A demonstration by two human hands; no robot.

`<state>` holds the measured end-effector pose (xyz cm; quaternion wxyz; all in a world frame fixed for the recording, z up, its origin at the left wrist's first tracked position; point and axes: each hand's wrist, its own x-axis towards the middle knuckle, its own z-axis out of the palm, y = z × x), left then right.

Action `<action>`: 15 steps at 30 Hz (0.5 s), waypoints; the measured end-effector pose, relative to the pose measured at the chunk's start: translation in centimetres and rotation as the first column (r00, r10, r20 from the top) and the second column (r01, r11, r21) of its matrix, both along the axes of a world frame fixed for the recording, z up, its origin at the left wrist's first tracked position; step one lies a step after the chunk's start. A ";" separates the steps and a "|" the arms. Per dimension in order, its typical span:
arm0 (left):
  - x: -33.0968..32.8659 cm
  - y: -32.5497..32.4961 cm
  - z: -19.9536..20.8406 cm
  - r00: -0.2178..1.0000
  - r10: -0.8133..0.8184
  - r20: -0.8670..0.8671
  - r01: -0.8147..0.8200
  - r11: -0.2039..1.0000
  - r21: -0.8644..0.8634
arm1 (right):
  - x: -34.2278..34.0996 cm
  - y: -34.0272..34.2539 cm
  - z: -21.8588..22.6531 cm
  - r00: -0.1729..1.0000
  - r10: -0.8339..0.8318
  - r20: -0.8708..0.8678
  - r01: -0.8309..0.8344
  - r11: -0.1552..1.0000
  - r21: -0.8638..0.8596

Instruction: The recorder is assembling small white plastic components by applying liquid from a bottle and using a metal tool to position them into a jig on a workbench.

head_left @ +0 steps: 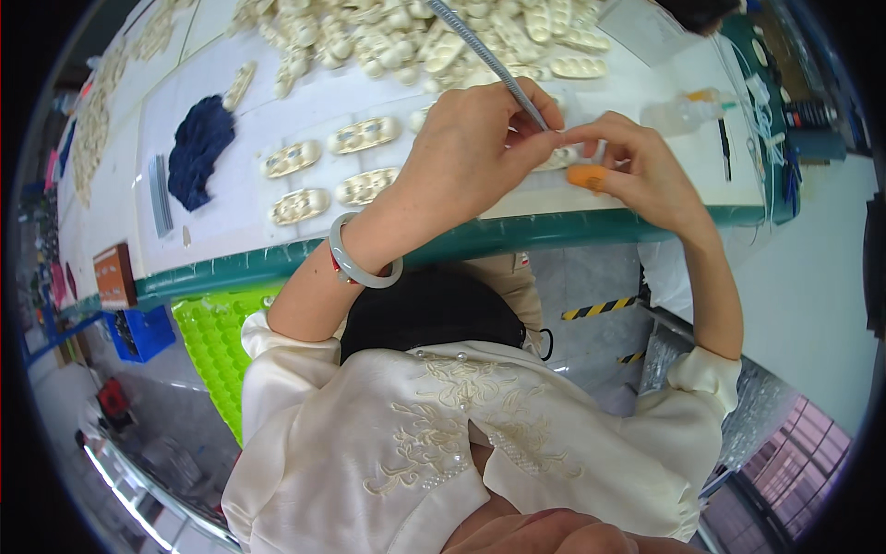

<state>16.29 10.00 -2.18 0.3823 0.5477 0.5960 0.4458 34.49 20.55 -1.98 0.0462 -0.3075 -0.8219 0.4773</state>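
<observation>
My left hand (pixel 472 148) is closed, with thumb and forefinger pinched together. A grey ribbed flexible tube (pixel 489 61) slants down to those fingertips; I cannot tell whether they grip it. Close beside them is my right hand (pixel 637 171), its fingers curled and its forefinger tip meeting the left fingertips. An orange finger cot (pixel 587 177) covers the right thumb. What the fingers hold is too small and hidden to make out. A cream moulded piece (pixel 557 161) shows partly beneath them. To the left, several similar oblong cream pieces (pixel 365 135) lie in two rows.
A large heap of cream pieces (pixel 388 42) covers the back of the white table (pixel 231 242). Dark blue cloth (pixel 199 152) and a grey strip (pixel 160 196) lie left. A clear bottle (pixel 678 114) and thin black tool (pixel 724 150) are right. Green edging (pixel 517 234) borders the front.
</observation>
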 end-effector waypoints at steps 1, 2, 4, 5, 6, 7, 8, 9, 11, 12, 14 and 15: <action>0.5 0.4 -0.1 1.000 0.001 0.002 -0.001 1.000 -0.015 | 0.0 -0.2 -0.7 0.998 -0.013 -0.063 0.013 1.000 0.001; 0.7 0.6 -0.2 1.000 0.008 0.001 -0.008 0.999 -0.034 | 0.0 -0.3 -1.3 0.995 -0.035 -0.099 0.037 0.999 0.013; 1.2 0.7 -0.3 0.999 -0.018 -0.027 0.017 0.999 -0.044 | 0.4 -0.2 -1.8 0.993 -0.045 -0.107 0.044 0.999 -0.010; 1.3 0.7 -0.4 0.999 -0.028 -0.041 0.026 0.999 -0.045 | 0.6 -0.1 -2.0 0.994 -0.038 -0.103 0.036 0.999 -0.022; 1.4 0.8 -0.5 0.998 -0.038 -0.052 0.034 0.998 -0.059 | 0.6 0.0 -2.1 0.992 -0.048 -0.114 0.044 0.998 -0.036; 1.4 0.9 -0.5 0.999 -0.026 -0.048 0.024 0.999 -0.047 | 0.6 0.1 -2.1 0.993 -0.048 -0.109 0.042 0.997 -0.057; 1.3 1.0 -0.5 0.999 -0.012 -0.043 0.011 0.999 -0.034 | 0.5 0.1 -2.1 0.994 -0.045 -0.104 0.037 0.996 -0.078; 1.2 1.0 -0.5 0.998 -0.019 -0.053 0.016 0.999 -0.046 | 0.5 0.1 -2.2 0.992 -0.052 -0.114 0.042 0.995 -0.090; 1.2 1.1 -0.3 0.999 -0.023 -0.027 0.022 0.998 -0.063 | 0.5 0.1 -2.3 0.991 -0.047 -0.128 0.035 0.995 -0.095; 1.2 1.2 -0.5 0.999 -0.030 -0.032 0.028 0.997 -0.073 | 0.5 0.1 -2.4 0.990 -0.054 -0.132 0.041 0.994 -0.105; 1.3 1.3 -0.9 0.991 0.000 -0.136 0.012 0.996 0.089 | 0.5 0.2 -2.3 0.986 -0.013 -0.166 -0.002 0.996 -0.089; 1.3 1.3 -0.9 0.990 -0.003 -0.138 0.014 0.997 0.082 | 0.4 0.4 -1.8 0.986 -0.016 -0.168 0.000 0.995 -0.096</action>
